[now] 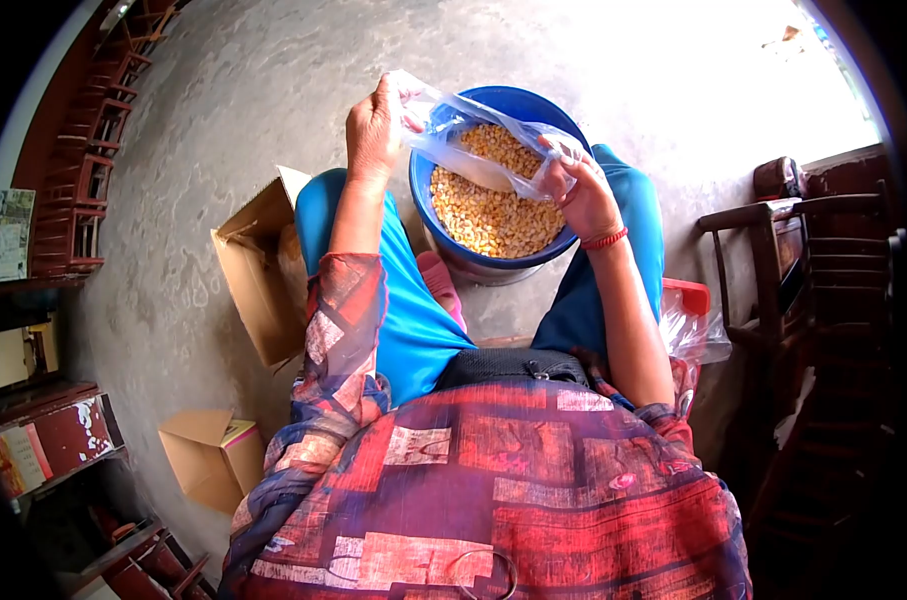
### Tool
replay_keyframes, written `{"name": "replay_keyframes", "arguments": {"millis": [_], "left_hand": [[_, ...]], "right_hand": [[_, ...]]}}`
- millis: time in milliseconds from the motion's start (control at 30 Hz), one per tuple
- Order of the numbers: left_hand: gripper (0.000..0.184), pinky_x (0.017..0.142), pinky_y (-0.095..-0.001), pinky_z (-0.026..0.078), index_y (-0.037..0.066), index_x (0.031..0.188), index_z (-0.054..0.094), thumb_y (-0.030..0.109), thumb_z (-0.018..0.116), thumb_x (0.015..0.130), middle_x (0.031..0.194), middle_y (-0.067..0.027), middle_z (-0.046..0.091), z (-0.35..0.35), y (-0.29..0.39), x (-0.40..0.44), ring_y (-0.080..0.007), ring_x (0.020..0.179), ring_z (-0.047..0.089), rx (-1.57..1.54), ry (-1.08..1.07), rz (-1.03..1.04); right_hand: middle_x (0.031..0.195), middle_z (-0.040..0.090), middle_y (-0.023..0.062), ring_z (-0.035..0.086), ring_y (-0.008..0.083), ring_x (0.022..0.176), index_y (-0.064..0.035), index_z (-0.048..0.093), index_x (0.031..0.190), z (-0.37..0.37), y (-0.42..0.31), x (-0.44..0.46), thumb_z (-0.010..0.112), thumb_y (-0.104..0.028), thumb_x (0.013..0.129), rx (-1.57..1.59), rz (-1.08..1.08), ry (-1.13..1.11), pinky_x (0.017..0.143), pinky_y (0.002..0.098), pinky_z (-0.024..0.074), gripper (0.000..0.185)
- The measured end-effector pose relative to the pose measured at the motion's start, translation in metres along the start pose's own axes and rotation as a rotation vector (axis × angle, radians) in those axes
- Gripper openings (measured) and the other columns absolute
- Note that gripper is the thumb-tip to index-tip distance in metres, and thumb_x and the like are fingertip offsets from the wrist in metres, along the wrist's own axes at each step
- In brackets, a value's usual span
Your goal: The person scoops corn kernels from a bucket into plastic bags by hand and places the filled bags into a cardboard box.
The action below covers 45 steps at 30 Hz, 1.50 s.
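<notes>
A clear plastic bag point(453, 158) is stretched between my two hands over a blue bucket point(421, 190). My left hand point(376, 130) grips one side of the bag's edge, above the bucket's left rim. On the other side, my right hand point(581, 190), with a red bracelet at the wrist, pinches the bag near the bucket's right rim. Yellow corn kernels point(498, 222) fill much of the bucket and also show through the thin plastic. Whether any kernels lie inside the bag I cannot tell. The bucket stands on the floor between my knees.
An open cardboard box point(258, 270) stands left of my leg, with a smaller carton point(210, 455) behind it. Dark wooden chairs point(773, 250) are at the right, near a red stool edge point(688, 295) with clear plastic bags point(693, 335). More wooden chairs point(78, 190) line the left wall.
</notes>
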State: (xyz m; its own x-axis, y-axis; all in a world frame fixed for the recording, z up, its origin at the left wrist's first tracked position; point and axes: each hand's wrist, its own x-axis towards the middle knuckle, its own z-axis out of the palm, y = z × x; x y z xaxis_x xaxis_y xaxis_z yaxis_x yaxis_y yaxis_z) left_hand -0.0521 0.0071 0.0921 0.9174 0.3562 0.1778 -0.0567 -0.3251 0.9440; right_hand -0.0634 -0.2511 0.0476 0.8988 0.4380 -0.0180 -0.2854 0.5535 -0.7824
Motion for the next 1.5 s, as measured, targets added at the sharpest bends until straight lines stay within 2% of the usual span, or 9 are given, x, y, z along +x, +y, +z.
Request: {"name": "replay_keyframes", "arguments": {"millis": [300,533,633,933,1100,1300,1367,1400,1500], "left_hand": [[0.022,0.051,-0.0194,0.041,0.002,0.073,0.064,0.018,0.055,0.085,0.069,-0.0016,0.063,-0.004,0.016,-0.006,-0.0047,0.057,0.053,-0.229,-0.043,0.075],[0.013,0.073,-0.0217,0.044,0.002,0.088,0.066,0.011,0.058,0.082,0.081,-0.0025,0.064,0.006,0.026,-0.019,-0.0077,0.077,0.056,-0.187,-0.499,0.164],[0.022,0.081,-0.0252,0.043,0.003,0.099,0.064,0.011,0.061,0.079,0.086,-0.0017,0.063,0.015,0.031,-0.027,-0.0091,0.085,0.056,-0.028,-0.699,0.214],[0.071,0.096,-0.0368,0.036,0.008,0.127,0.039,0.021,0.068,0.064,0.122,-0.0169,0.045,0.047,0.038,-0.054,-0.032,0.113,0.045,0.392,-0.876,0.412],[0.073,0.096,-0.0381,0.035,0.001,0.128,0.036,0.03,0.067,0.068,0.13,-0.0226,0.037,0.053,0.033,-0.076,-0.0346,0.117,0.041,0.696,-0.794,0.37],[0.041,0.083,-0.0333,0.043,-0.005,0.11,0.053,0.018,0.061,0.077,0.104,-0.019,0.059,0.016,0.128,-0.094,-0.0271,0.097,0.056,0.182,-0.806,0.223],[0.031,0.078,-0.0284,0.044,-0.002,0.104,0.058,0.012,0.059,0.076,0.094,-0.0132,0.062,-0.003,0.18,-0.116,-0.0197,0.089,0.058,-0.13,-0.696,0.353],[0.02,0.069,-0.0294,0.045,-0.002,0.093,0.059,0.01,0.057,0.077,0.085,-0.0123,0.06,-0.005,0.192,-0.115,-0.019,0.079,0.058,-0.299,-0.78,0.654],[0.008,0.056,-0.0256,0.044,0.008,0.082,0.06,0.014,0.061,0.077,0.08,-0.0112,0.061,-0.034,0.229,-0.101,-0.0201,0.062,0.058,-0.88,-1.2,0.885]], "right_hand": [[0.06,0.046,-0.003,0.043,0.0067,0.057,0.006,0.051,0.112,-0.007,0.001,0.002,0.053,-0.015,0.081,0.081,-0.059,-0.003,0.054,0.0176,0.0335,0.037],[0.076,0.058,0.0021,0.05,0.0092,0.065,0.0042,0.056,0.105,-0.001,0.003,-0.001,0.051,-0.017,0.083,-0.206,0.091,-0.099,0.064,0.0211,0.0398,0.031],[0.105,0.058,0.0069,0.054,0.013,0.096,-0.0033,0.053,0.115,0.015,0.0,-0.008,0.052,-0.029,0.086,-0.172,0.276,-0.153,0.08,0.0263,0.0436,0.038],[0.101,0.055,0.0027,0.052,0.0089,0.088,-0.0057,0.045,0.114,0.009,0.014,0.0,0.069,-0.019,0.073,-0.189,0.069,-0.151,0.069,0.0228,0.0437,0.049],[0.103,0.055,0.0042,0.052,0.0091,0.091,-0.0043,0.045,0.116,0.01,0.016,0.0,0.067,-0.012,0.074,-0.175,0.067,-0.115,0.076,0.025,0.0443,0.048],[0.089,0.063,0.0007,0.058,0.008,0.081,-0.0028,0.06,0.101,-0.01,0.027,0.001,0.057,-0.013,0.081,-0.195,0.193,-0.114,0.074,0.0224,0.0448,0.023],[0.079,0.063,-0.0004,0.055,0.0055,0.066,-0.0037,0.065,0.09,-0.005,0.029,0.002,0.056,-0.013,0.081,-0.142,0.199,-0.046,0.061,0.0191,0.0431,0.016],[0.077,0.062,-0.001,0.053,0.0048,0.065,-0.0037,0.065,0.089,-0.001,0.024,0.0,0.057,-0.013,0.081,-0.151,0.207,-0.012,0.06,0.0185,0.0424,0.015],[0.074,0.06,-0.0026,0.05,0.0037,0.061,-0.0045,0.065,0.089,0.003,0.022,-0.002,0.059,-0.012,0.079,-0.195,0.22,0.057,0.058,0.0176,0.0409,0.014]]}}
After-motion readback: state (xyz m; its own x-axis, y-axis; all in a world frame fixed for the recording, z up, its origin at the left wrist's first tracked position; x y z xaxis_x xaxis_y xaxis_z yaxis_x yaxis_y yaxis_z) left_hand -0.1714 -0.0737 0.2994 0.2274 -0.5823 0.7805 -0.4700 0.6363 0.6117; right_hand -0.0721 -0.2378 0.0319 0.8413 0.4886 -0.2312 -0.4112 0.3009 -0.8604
